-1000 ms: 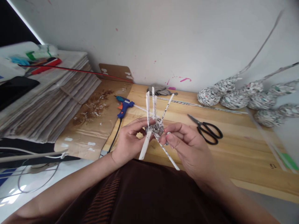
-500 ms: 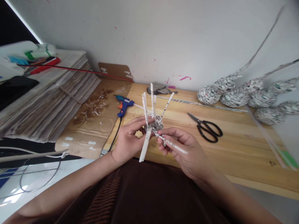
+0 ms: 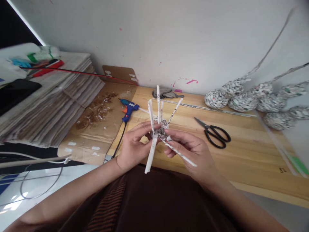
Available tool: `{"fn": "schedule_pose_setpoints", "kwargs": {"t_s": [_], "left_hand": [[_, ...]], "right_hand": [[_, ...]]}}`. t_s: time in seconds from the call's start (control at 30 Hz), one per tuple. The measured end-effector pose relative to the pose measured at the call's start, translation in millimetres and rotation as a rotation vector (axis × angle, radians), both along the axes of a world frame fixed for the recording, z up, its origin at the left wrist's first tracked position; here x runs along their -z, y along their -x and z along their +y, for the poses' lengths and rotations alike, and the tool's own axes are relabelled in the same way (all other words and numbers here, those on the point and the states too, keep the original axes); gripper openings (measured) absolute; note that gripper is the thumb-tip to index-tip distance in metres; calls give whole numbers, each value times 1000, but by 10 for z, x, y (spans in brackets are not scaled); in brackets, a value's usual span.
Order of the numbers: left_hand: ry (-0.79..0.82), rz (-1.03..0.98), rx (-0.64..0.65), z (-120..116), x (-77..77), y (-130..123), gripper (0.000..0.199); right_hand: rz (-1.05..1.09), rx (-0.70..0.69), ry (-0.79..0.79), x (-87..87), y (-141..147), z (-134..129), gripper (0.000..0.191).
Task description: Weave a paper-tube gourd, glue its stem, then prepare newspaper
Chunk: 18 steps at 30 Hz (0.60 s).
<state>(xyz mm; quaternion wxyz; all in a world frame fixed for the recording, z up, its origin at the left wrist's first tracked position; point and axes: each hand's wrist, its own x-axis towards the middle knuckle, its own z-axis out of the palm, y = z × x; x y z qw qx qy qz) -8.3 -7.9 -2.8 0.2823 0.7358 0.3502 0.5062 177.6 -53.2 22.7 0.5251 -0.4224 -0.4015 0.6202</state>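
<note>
A small woven paper piece (image 3: 164,123), with several rolled paper strips sticking out of it, is held above the front part of the wooden table. My left hand (image 3: 136,143) grips its left side between fingers and thumb. One wide white strip (image 3: 151,156) points down toward my lap. On the right side, my right hand (image 3: 190,146) has its fingertips pressed against the woven piece. A thin printed strip (image 3: 184,157) runs from the piece across my right thumb. The fingertips partly hide the weave.
Black-handled scissors (image 3: 216,135) lie on the table (image 3: 248,154) to the right. A blue glue gun (image 3: 129,110) rests at the left, beside stacked paper (image 3: 72,96). Several woven paper shapes (image 3: 243,100) sit against the wall at the right.
My right fingertips have moved up and inward against the woven piece. The thin strip at my right hand shows more of its length, and the upright strips have shifted slightly right.
</note>
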Motion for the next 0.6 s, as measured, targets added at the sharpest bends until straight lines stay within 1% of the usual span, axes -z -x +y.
{"fn": "schedule_pose_setpoints", "kwargs": {"t_s": [0.17,0.3,0.47,0.6], "left_hand": [[-8,25,-14,-8,-18,2,35],[-48,64,-5,-10,-56,-10,34],[-63,90,18,-9,-69,-18,33],[-85,100,29,-10,-72,-34,34]], "right_hand": [[-54,-55,45,-5,-7,16,10],[19,-88,68,39,-5,18,8],[163,-30,131,104,12,34,12],[133,10,104,88,18,44,12]]}}
